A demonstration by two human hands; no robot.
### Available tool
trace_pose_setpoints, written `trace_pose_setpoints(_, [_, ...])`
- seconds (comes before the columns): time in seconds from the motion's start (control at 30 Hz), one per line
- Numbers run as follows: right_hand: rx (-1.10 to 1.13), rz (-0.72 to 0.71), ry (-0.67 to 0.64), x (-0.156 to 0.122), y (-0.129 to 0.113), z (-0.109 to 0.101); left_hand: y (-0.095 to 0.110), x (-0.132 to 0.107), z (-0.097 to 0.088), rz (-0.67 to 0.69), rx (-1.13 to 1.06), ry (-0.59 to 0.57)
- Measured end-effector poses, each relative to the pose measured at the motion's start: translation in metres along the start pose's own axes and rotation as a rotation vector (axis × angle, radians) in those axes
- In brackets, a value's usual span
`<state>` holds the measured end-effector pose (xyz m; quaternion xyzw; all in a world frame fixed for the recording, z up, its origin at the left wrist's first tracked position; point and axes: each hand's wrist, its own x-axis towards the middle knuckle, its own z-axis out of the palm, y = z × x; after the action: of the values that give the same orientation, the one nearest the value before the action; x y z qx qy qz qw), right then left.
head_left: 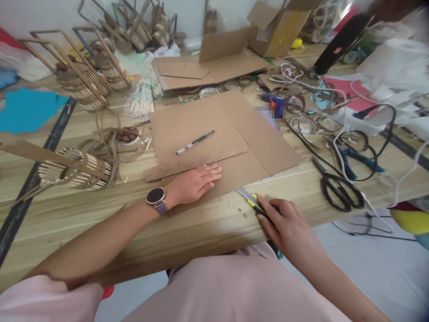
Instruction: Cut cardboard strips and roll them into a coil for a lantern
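My left hand (192, 184) lies flat with fingers stretched out on a sheet of brown cardboard (264, 134), next to a narrow strip (177, 166) that runs along it. A watch sits on that wrist. In my right hand (284, 221) is a yellow and black utility knife (254, 202), its blade out and pointing toward the cardboard's near edge. Whether the blade tip touches the cardboard I cannot tell. A pen (195, 142) rests on the cardboard beyond my left hand.
Black-handled scissors (338, 185) and blue-handled pliers (350, 161) lie to the right, among cables. A blue glue gun (273, 102) is behind the cardboard. Slatted baskets (78, 170) stand or lie on the left. A cardboard box (281, 27) is at the back.
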<state>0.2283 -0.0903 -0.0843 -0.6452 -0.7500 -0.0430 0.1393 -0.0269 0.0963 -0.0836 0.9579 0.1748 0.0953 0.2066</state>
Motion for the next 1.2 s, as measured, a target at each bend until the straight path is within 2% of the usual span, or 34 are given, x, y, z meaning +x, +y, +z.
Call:
trace_pose_setpoints(0.5, [-0.027,-0.002,-0.043,0.006,-0.026,0.004,0.0,0.002,0.002,0.016,-0.009,0.016])
trace_pose_setpoints(0.67, [-0.025,0.015,-0.035,0.01,-0.027,0.006,-0.002,-0.01,-0.011,0.054,0.021,0.051])
trace_pose_setpoints(0.77, [-0.007,0.015,-0.028,0.011,-0.025,0.006,-0.011,-0.025,-0.02,0.104,0.15,-0.003])
trace_pose_setpoints(0.9, [0.016,-0.001,-0.01,0.011,-0.024,0.006,-0.021,-0.037,-0.023,0.047,0.264,-0.081])
trace_pose_setpoints(1.2, [-0.014,-0.011,-0.02,0.005,-0.036,0.002,-0.021,-0.035,-0.017,-0.01,0.29,-0.084])
